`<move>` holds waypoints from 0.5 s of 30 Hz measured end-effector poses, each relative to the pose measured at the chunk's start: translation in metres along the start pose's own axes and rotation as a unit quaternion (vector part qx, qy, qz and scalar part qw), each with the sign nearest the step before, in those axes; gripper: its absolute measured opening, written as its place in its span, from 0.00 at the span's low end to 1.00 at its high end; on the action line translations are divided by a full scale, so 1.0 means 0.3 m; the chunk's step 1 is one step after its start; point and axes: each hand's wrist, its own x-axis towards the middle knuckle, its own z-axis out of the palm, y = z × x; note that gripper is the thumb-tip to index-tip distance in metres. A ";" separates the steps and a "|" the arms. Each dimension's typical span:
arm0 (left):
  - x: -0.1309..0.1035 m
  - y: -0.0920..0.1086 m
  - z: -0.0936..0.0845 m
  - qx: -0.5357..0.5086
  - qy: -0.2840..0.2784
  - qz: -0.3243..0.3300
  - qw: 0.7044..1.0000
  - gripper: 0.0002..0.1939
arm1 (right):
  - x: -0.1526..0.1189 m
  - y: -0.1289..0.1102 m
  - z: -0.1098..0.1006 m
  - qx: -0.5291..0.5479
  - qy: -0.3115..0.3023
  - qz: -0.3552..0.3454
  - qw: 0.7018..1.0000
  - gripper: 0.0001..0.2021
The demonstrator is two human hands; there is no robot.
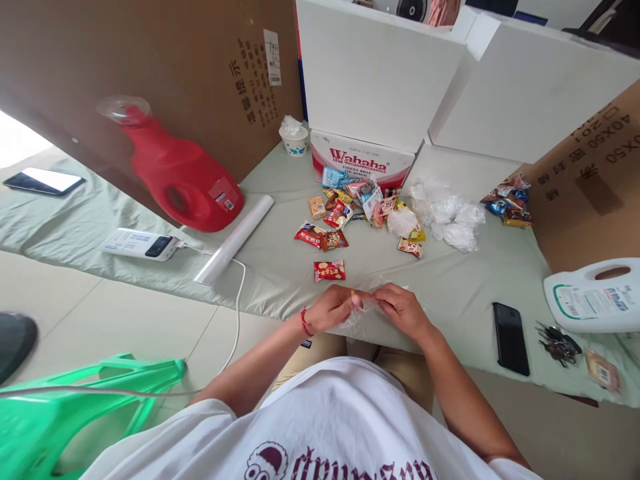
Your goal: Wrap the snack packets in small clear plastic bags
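Observation:
Near the table's front edge my left hand [331, 309] and my right hand [401, 311] nearly meet. Between them they pinch a thin clear plastic bag [356, 323], its crumpled film hanging under the left fingers. What else the fingers may hold is too small to make out. Just beyond my left hand lies a red snack packet [329, 270]. Farther back are a brown snack packet [333, 240], a red-and-white packet [339, 213] and a heap of mixed wrapped snacks [371, 200]. Crumpled clear plastic bags [453, 213] are piled to the right of the heap.
At left stand a red detergent bottle [187, 177], a plastic film roll [234, 240] and a power bank [140, 245] with a cable. At right lie a phone [510, 339], keys [559, 344] and a white bottle [595, 293]. Cartons, one a Wahaba-like box [320, 163], line the back.

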 end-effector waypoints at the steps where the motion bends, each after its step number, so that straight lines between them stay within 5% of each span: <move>1: 0.010 -0.013 0.001 -0.012 0.043 -0.014 0.999 0.26 | -0.006 0.009 0.004 -0.001 0.012 0.000 1.000 0.13; 4: 0.068 -0.046 0.007 -0.012 0.210 -0.033 0.977 0.19 | -0.020 0.024 0.001 -0.005 0.024 -0.021 0.999 0.12; 5: 0.093 -0.054 0.010 -0.024 0.226 -0.043 0.973 0.24 | -0.021 0.024 -0.003 -0.010 0.020 -0.032 0.999 0.13; 8: 0.165 -0.067 0.024 -0.100 0.130 -0.098 0.982 0.37 | -0.014 0.016 -0.019 -0.032 0.001 -0.064 0.997 0.14; 11: 0.215 -0.078 0.026 -0.141 0.046 -0.120 0.982 0.24 | -0.013 0.022 -0.055 -0.048 -0.006 -0.079 0.996 0.14; 15: 0.240 -0.101 -0.008 -0.167 0.141 -0.111 0.970 0.22 | -0.054 0.062 -0.130 -0.074 0.035 -0.068 0.994 0.13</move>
